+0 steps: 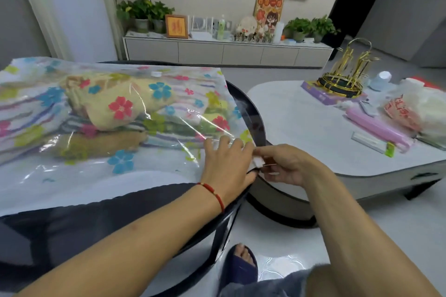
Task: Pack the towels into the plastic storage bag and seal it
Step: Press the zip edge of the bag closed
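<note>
Your left hand (226,164), center-right of frame, lies flat w/ fingers straight, pressing the corner of the plastic storage bag (101,113) down. Your right hand (287,164), just beside it, has its grip closed: thumb and fingers pinch a small white slider clip (258,162) at the bag's edge. The 2 hands touch at the fingertips. A red bead bracelet (213,193) sits on your left wrist.

The bag lies flat on a dark round counter (251,108), filling the left half of frame. Its long axis runs left to right, w/ the edge you're working at the lower right, toward you. It's clear plastic w/ printed flowers. A white round valve cap (155,74) shows on top near the far edge.

Inside the bag: towels (108,101), at least 3 – a yellow one on top, a striped one under it, a tan one nearer you. Exact count can't be told through the print.

Right of frame, a 2nd white counter (294,128) carries a gold rack (345,75), a pink case (376,128) and a white plastic bag (420,108).
</note>
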`<state>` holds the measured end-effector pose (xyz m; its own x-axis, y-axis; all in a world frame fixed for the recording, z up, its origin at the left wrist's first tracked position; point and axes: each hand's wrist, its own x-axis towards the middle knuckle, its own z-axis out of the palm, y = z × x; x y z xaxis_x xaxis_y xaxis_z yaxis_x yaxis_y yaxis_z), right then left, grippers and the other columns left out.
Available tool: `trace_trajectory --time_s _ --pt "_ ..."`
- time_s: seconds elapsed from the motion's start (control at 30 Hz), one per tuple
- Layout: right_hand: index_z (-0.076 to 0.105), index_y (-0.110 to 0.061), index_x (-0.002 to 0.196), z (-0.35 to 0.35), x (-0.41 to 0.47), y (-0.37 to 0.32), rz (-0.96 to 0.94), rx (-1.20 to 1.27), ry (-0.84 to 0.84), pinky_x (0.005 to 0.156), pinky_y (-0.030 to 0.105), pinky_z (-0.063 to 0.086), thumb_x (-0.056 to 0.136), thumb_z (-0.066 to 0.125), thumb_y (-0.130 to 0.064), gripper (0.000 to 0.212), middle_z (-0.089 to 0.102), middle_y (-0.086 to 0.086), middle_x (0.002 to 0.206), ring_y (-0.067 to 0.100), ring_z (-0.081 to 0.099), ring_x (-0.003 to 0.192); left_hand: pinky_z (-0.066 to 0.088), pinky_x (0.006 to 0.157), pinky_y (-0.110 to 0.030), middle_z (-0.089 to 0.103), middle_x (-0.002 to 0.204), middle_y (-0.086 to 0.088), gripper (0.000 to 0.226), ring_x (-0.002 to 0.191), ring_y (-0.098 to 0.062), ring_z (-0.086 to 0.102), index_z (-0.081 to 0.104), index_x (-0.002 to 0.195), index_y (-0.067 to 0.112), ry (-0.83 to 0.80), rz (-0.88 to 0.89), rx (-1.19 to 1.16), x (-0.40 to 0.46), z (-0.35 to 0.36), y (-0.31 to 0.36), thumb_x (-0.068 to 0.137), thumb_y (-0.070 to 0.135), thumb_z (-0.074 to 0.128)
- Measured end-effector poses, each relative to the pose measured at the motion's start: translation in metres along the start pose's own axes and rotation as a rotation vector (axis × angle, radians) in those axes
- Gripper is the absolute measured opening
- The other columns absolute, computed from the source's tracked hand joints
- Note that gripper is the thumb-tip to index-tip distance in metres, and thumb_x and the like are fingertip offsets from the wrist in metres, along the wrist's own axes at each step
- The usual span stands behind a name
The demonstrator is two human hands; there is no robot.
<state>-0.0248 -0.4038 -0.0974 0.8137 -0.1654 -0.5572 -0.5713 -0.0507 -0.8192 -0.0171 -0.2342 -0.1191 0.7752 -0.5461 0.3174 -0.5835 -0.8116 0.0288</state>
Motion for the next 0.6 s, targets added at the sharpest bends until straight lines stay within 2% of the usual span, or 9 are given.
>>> trace_trajectory --time_s 0.1,0.2,0.3,0.43,0.5,0.6 --pt "0.069 -0.014 0.08 -0.002 0.0 -0.002 -0.025 -0.005 0.009 0.053 0.025 0.04 0.084 0.077 -0.017 0.01 0.062 0.003 0.071 0.012 0.056 0.052 0.042 0.091 -0.046 0.068 0.101 0.006 0.026 0.102 -0.027 0.055 0.064 0.104 0.024 0.245 0.102 -0.128 -0.002 0.007 0.003 0.081 0.035 0.062" --pt "0.062 -0.017 0.066 -0.003 -0.001 -0.003 -0.051 -0.059 0.056 0.051 0.025 0.034 0.082 0.074 -0.013 0.02 0.054 0.001 0.061 0.012 0.048 0.048 0.045 0.081 -0.042 0.067 0.087 0.006 0.014 0.09 -0.025 0.059 0.067 0.092 0.022 0.37 0.194 -0.101 0.002 0.009 0.004 0.081 0.03 0.065" --pt "0.057 -0.018 0.059 -0.001 -0.002 -0.003 -0.098 -0.108 0.114 0.047 0.024 0.034 0.078 0.068 -0.007 0.025 0.053 0.0 0.056 0.012 0.045 0.048 0.047 0.073 -0.04 0.063 0.077 0.002 0.008 0.081 -0.026 0.061 0.066 0.082 0.017 0.457 0.26 -0.049 0.005 0.008 0.006 0.084 0.023 0.061" --pt "0.055 -0.018 0.057 0.003 -0.005 -0.005 -0.132 -0.178 0.157 0.048 0.024 0.035 0.076 0.063 -0.005 0.024 0.054 0.0 0.053 0.012 0.044 0.046 0.049 0.072 -0.041 0.061 0.074 -0.002 0.009 0.079 -0.027 0.06 0.064 0.077 0.012 0.455 0.307 0.018 0.008 0.003 0.008 0.085 0.016 0.063" --pt "0.056 -0.016 0.062 0.004 -0.004 -0.005 -0.147 -0.207 0.182 0.049 0.026 0.035 0.079 0.066 -0.007 0.022 0.055 0.0 0.055 0.015 0.043 0.049 0.05 0.071 -0.041 0.06 0.073 -0.004 0.004 0.079 -0.028 0.06 0.062 0.075 0.01 0.402 0.308 0.022 0.008 0.0 0.005 0.076 0.012 0.066" --pt "0.06 -0.013 0.065 0.006 -0.004 -0.004 -0.174 -0.229 0.194 0.046 0.026 0.032 0.083 0.073 -0.013 0.023 0.054 -0.001 0.052 0.015 0.041 0.05 0.049 0.071 -0.041 0.059 0.072 -0.004 0.009 0.08 -0.029 0.059 0.061 0.073 0.01 0.324 0.295 0.061 0.001 -0.003 -0.004 0.072 0.014 0.069"
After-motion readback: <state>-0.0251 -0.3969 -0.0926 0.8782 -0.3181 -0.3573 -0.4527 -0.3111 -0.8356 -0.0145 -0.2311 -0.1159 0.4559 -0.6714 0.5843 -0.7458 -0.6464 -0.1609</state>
